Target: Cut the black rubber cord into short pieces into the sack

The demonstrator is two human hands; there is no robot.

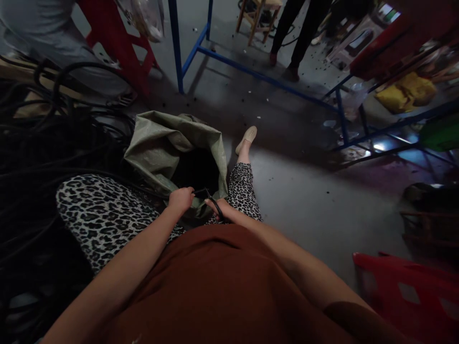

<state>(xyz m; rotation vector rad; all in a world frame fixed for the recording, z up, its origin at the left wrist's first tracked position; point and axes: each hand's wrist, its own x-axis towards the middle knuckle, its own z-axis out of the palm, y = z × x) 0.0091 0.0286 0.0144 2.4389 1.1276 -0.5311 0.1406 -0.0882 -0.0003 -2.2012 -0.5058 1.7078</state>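
Note:
Over the near rim of an open grey-green woven sack (154,165), my two hands work close together. My left hand (181,198) is closed on a thin black rubber strip (154,192), which comes in from the left across my lap. In my right hand (223,208) is a pair of scissors (218,210) with black handle loops. Their blades point toward the left fingers, near the strip's end; whether they touch it I cannot tell. The sack stands between my legs, and its inside is too dark to make out.
A large tangle of black strips (28,138) lies at my left. Beyond it are a seated person's grey-clad leg (71,52) and a red stool (118,48). A blue metal frame (251,72) stands ahead. Another person's dark trouser legs (297,33) are behind it. Red plastic (387,282) is at right.

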